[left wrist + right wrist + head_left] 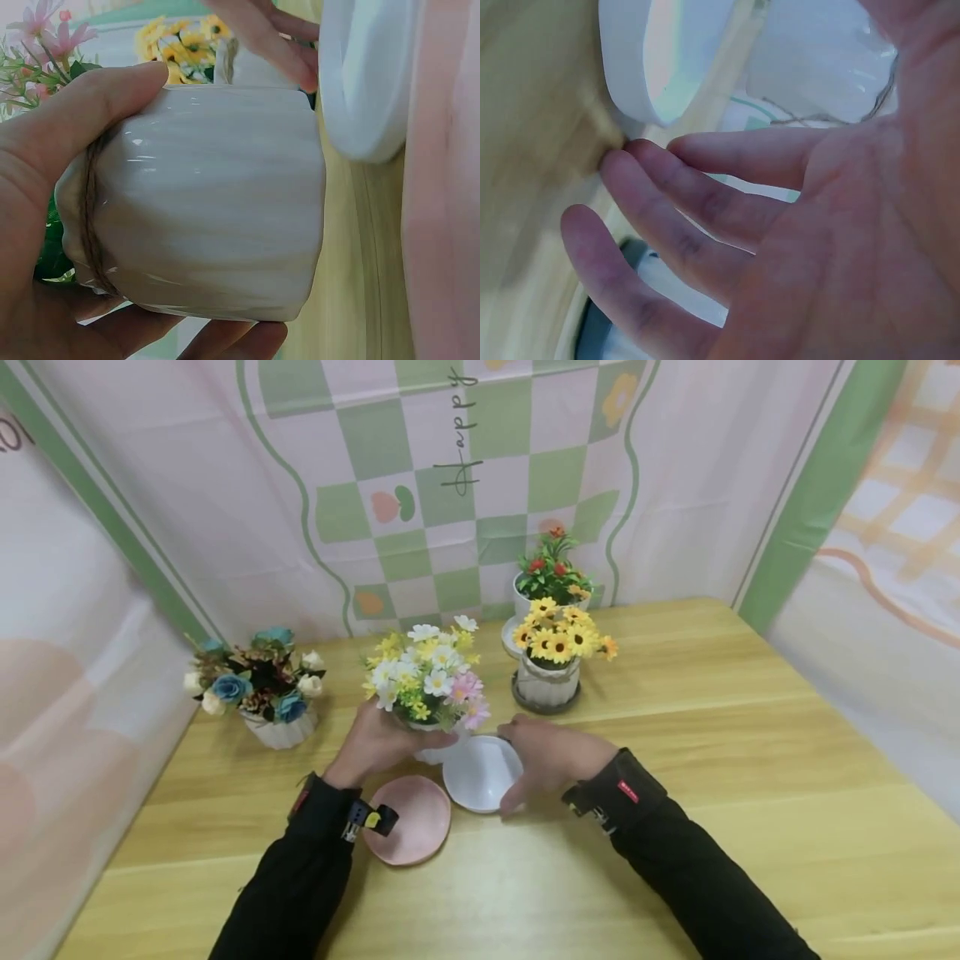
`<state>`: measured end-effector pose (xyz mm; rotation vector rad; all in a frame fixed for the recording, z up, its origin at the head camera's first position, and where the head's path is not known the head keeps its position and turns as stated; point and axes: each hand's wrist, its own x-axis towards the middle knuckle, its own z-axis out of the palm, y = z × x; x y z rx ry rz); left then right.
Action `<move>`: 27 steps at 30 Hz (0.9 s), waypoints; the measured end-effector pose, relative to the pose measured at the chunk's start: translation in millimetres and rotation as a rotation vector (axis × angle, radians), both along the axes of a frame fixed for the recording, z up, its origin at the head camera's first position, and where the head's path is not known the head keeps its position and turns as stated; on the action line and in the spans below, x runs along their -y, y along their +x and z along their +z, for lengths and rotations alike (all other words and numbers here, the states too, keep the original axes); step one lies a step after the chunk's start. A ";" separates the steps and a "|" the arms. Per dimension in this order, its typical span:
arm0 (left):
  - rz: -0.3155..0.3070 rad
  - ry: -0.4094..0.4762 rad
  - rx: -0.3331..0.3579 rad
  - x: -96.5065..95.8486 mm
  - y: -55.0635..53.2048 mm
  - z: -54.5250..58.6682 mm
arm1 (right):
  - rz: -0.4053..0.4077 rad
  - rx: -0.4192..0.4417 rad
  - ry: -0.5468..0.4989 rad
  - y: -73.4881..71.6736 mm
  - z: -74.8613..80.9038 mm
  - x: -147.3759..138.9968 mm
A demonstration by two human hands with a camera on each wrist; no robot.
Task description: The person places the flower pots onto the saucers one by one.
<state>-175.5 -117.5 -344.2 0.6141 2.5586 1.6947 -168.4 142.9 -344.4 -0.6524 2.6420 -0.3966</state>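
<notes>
My left hand (pixel 378 745) grips a white ribbed flower pot (pixel 210 199) with brown twine around its rim. White, yellow and pink artificial flowers (pixel 427 672) fill the pot. In the left wrist view the thumb lies on one side of the pot and the fingers on the other. The pot's base is lifted off the wood. Beside it lies a white saucer (pixel 483 781), and my right hand (pixel 555 756) is at its right edge. The right fingers (pixel 682 225) are spread and loosely bent; whether the thumb touches the saucer cannot be told. A pink saucer (pixel 423 827) lies below the left hand.
At the left stands a pot of blue and cream flowers (pixel 277 727). Behind my right hand, a yellow-flowered pot (pixel 551 681) sits on a dark saucer (pixel 525 703). A red-flowered plant (pixel 555 572) stands behind that. Curtains border the wooden table (pixel 712 718) at the back and sides.
</notes>
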 end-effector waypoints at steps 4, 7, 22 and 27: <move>-0.040 0.020 0.000 -7.0 4.8 -0.1 | 0.023 0.020 -0.047 -3.3 1.9 -4.6; -0.058 -0.002 -0.017 -12.5 9.0 -0.1 | 0.055 0.029 -0.110 -4.6 3.8 -7.9; -0.127 -0.034 0.015 -34.3 23.1 -4.4 | 0.127 0.119 -0.232 -4.3 11.5 -21.6; -0.169 -0.009 0.002 -37.1 22.1 -8.5 | 0.200 0.027 -0.247 -4.4 11.1 -26.7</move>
